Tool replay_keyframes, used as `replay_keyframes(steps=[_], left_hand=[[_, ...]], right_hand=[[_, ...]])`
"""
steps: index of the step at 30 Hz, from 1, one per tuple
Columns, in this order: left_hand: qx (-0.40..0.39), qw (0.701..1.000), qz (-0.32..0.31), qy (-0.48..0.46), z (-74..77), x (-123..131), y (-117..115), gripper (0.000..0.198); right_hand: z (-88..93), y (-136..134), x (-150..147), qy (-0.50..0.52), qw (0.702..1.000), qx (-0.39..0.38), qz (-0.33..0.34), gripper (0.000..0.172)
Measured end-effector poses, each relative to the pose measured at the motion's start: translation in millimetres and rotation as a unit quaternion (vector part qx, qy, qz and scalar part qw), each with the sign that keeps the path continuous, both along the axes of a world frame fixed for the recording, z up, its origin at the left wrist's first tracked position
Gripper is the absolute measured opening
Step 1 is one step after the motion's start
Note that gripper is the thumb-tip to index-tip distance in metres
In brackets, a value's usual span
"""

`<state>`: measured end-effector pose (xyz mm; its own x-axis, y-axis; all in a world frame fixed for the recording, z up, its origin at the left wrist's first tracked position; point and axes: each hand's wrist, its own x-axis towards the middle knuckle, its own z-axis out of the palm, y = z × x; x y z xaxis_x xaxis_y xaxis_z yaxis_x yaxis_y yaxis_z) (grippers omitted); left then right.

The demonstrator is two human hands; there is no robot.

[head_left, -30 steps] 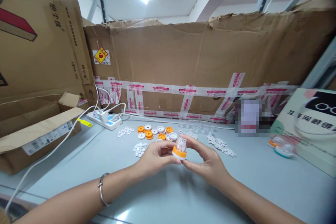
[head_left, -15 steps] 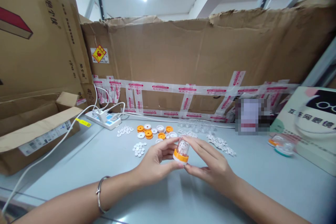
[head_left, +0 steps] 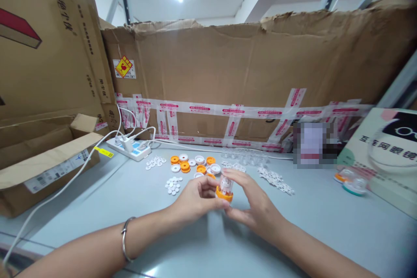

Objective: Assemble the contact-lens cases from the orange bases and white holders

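My left hand (head_left: 193, 200) grips the base of a small clear plastic container (head_left: 225, 186) with an orange ring around its lower part. White pieces show inside its clear upper part. The fingers of my right hand (head_left: 256, 208) reach over its top, while the thumb is at the base. The container is slightly tilted, held above the grey table. Behind my hands lie orange and white round caps (head_left: 184, 166), white discs (head_left: 172, 186) and small white perforated pieces (head_left: 275, 180).
Clear plastic cups (head_left: 244, 155) stand at the back. Assembled containers (head_left: 354, 186) sit at right by a printed box (head_left: 387, 152). A power strip (head_left: 132, 147) with white cables and an open carton (head_left: 48, 156) are at left. Cardboard (head_left: 208, 65) walls the back.
My right hand has shifted slightly left and its fingers have bent around the container's top. The fingers of my left hand have drawn back from the upper part to the base.
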<state>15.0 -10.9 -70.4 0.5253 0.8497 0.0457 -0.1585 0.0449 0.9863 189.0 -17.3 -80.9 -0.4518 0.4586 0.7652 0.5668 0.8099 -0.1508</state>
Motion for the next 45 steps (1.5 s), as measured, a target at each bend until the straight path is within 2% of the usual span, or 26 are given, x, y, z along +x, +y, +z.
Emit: replay_keyframes(steps=[6, 15, 18, 21, 23, 25, 27, 29, 31, 34, 40, 45], left_hand=[[-0.017, 1.0, 0.023, 0.002, -6.4, 5, -4, 0.039], [0.012, 0.999, 0.042, 0.022, -2.0, 6, -11, 0.039], [0.026, 0.998, 0.051, 0.014, -2.5, 6, -10, 0.036], [0.066, 0.991, 0.099, 0.056, -3.0, 4, -6, 0.029], [0.116, 0.979, 0.136, 0.095, -3.8, 0, -3, 0.026], [0.166, 0.968, 0.148, 0.114, -5.5, -3, -1, 0.026], [0.189, 0.967, 0.133, 0.111, -7.3, -4, -1, 0.025], [0.192, 0.97, 0.109, 0.101, -8.2, -4, -2, 0.024], [0.184, 0.974, 0.09, 0.095, -7.4, -3, -2, 0.022], [0.167, 0.978, 0.08, 0.096, -4.4, -1, -1, 0.022], [0.126, 0.983, 0.084, 0.101, -1.1, -2, -3, 0.03], [0.067, 0.994, -0.016, 0.081, -2.8, -6, -1, 0.033]], right_hand=[[-1.1, 1, -4, -0.018, 0.999, 0.037, 0.005, 0.047], [5.8, -1, -5, -0.013, 0.998, 0.04, 0.038, 0.041], [2.5, 1, -6, -0.004, 0.999, -0.017, 0.032, 0.044], [0.0, 3, -5, -0.005, 0.992, -0.12, 0.049, 0.054], [0.2, 3, -4, 0.015, 0.978, -0.194, 0.072, 0.06], [1.8, 2, -3, 0.081, 0.955, -0.265, 0.102, 0.059], [4.1, 2, -4, 0.154, 0.927, -0.323, 0.11, 0.048], [6.5, 1, -6, 0.177, 0.915, -0.354, 0.078, 0.033], [8.9, 0, -7, 0.149, 0.92, -0.361, 0.03, 0.022], [12.3, -1, -7, 0.099, 0.931, -0.352, -0.001, 0.02], [18.0, -4, -1, 0.042, 0.937, -0.344, 0.037, 0.018], [19.5, -5, 9, -0.001, 0.941, -0.322, 0.103, 0.02]])
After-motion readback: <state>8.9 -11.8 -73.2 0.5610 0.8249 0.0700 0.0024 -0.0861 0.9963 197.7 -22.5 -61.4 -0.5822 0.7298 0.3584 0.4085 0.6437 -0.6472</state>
